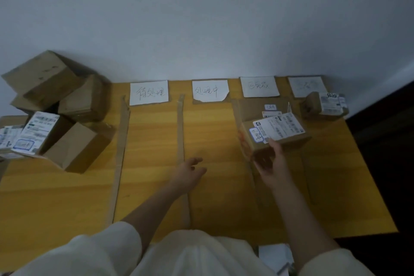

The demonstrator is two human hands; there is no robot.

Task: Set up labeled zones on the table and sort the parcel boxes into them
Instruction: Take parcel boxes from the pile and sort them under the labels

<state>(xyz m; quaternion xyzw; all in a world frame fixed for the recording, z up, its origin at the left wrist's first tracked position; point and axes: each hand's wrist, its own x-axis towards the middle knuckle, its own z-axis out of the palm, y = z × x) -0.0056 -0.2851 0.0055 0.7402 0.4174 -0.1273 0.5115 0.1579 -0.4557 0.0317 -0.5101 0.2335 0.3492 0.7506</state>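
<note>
Head view: a brown cardboard parcel box [276,135] with white printed shipping labels is gripped at its near corner by the right hand [270,159], fingers wrapped around it, over the third zone. Beyond those fingers a flatter labelled box [264,107] lies. The left hand [189,171] is held empty, fingers loosely spread, above bare yellow wood table [154,141] (lanes are marked by cardboard strips [121,141]). Unsorted boxes [56,105] are heaped far left.
</note>
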